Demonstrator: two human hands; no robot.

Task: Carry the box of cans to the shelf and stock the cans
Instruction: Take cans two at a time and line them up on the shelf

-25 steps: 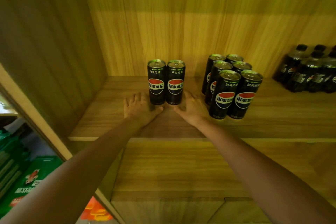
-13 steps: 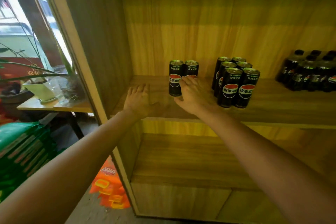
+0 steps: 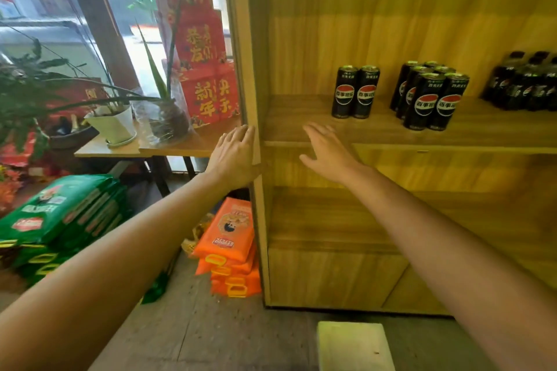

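Note:
Two tall black cans (image 3: 355, 92) stand side by side on the wooden shelf board (image 3: 295, 117). To their right is a tight group of several matching black cans (image 3: 429, 96). My left hand (image 3: 233, 155) is open in front of the shelf's left upright, holding nothing. My right hand (image 3: 327, 152) is open too, fingers spread, in front of the board's front edge and below the pair of cans, apart from them. A pale box edge (image 3: 354, 345) shows on the floor at the bottom.
Dark bottles (image 3: 526, 84) fill the shelf's right end. A lower shelf board (image 3: 316, 220) sits beneath. Left of the shelf: a small table (image 3: 168, 146) with potted plants, red gift boxes (image 3: 202, 48), green sacks (image 3: 60, 214) and orange sacks (image 3: 229, 247) on the floor.
Both hands have drawn back from the pair of cans toward me and to the left. The view has pulled away from the shelf, showing the floor and window side.

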